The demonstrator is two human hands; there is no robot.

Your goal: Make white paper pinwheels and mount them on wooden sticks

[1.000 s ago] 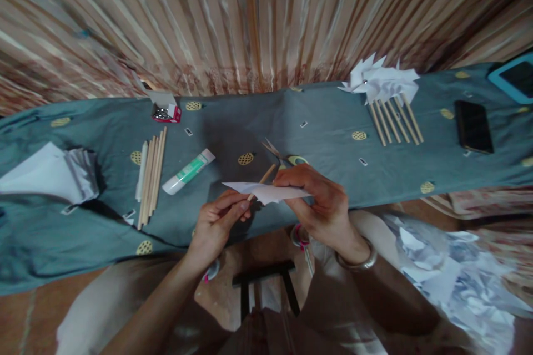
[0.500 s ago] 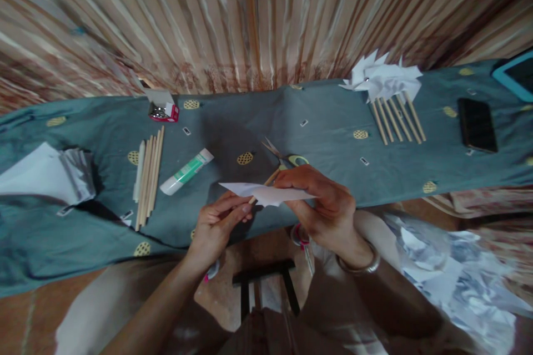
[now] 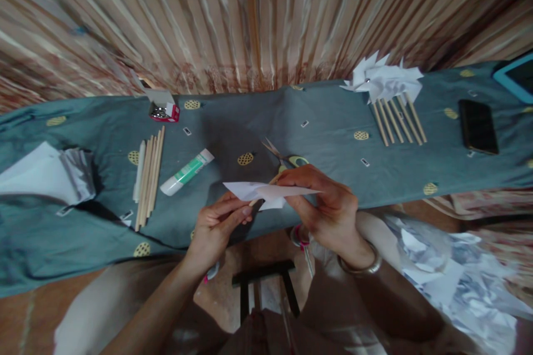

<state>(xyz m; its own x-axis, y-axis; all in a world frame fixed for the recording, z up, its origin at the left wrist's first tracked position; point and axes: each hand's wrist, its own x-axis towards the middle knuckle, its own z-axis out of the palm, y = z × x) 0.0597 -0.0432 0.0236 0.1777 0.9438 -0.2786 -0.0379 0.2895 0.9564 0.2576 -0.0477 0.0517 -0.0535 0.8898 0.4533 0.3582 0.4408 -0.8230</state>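
A white paper pinwheel (image 3: 270, 192) is held between my hands just above the table's front edge, seen nearly edge-on. My left hand (image 3: 217, 228) is closed, thumb and fingers pinching the thin wooden stick (image 3: 254, 201) of the pinwheel. On the other side, my right hand (image 3: 327, 208) is closed around the pinwheel's right part; its fingertips are partly hidden by the paper. Just beyond the right fingers lie scissors (image 3: 272, 148) with yellow-green handles, blades pointing away to the left. A green and white glue tube (image 3: 187, 173) lies left of the pinwheel.
Several wooden sticks (image 3: 150, 183) lie left, near an open red box (image 3: 164, 113) of small metal pieces and a paper stack (image 3: 45, 175). Finished pinwheels (image 3: 387, 80) lie back right, near a phone (image 3: 478, 126) and a blue-framed device (image 3: 516, 77). Paper scraps (image 3: 462, 283) sit lower right.
The pinwheel has turned a little, and a paper blade now hangs lower beneath it. Both hands have stayed almost in place, the right one shifting very slightly rightward.
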